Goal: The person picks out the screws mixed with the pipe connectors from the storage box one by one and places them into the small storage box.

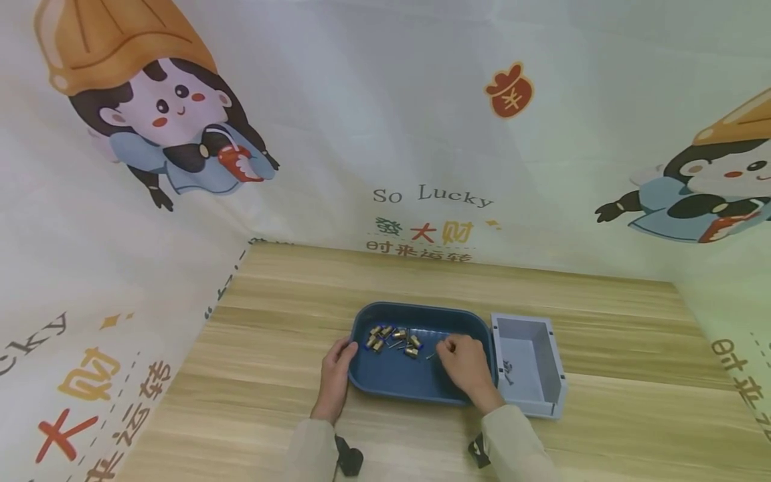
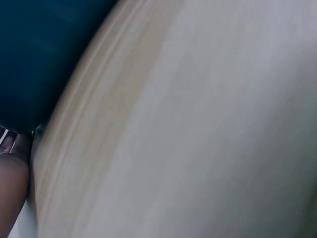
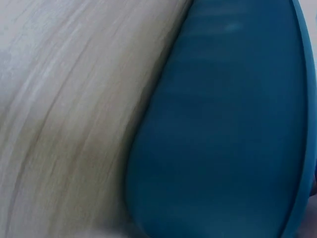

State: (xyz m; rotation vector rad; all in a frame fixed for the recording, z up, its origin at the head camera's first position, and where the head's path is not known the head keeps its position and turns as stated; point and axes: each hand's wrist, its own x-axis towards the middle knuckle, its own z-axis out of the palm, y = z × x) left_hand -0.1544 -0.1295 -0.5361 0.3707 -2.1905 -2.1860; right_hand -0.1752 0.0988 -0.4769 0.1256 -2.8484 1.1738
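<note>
A dark blue tray [image 1: 397, 388] stands on the table. My left hand [image 1: 334, 375] grips its left edge, thumb over the rim and fingers along the outer wall; part of that hand [image 2: 12, 183] shows below the tray in the left wrist view. Over the tray's right half, my right hand [image 1: 465, 361] has thumb and curled fingers together, pinching a small screw [image 1: 430, 356] that sticks out to the left. Several brass fittings [image 1: 412, 351] with blue collars lie in the tray's left and middle, with a few thin screws [image 1: 395, 344] among them.
Right beside the tray is a grey open bin [image 1: 555, 361] with several small dark screws [image 1: 508, 369] inside. The wood-grain table [image 1: 626, 348] meets printed cloth walls [image 1: 337, 134] at the back and sides. Only the tray's outer wall [image 3: 218, 129] and table show in the right wrist view.
</note>
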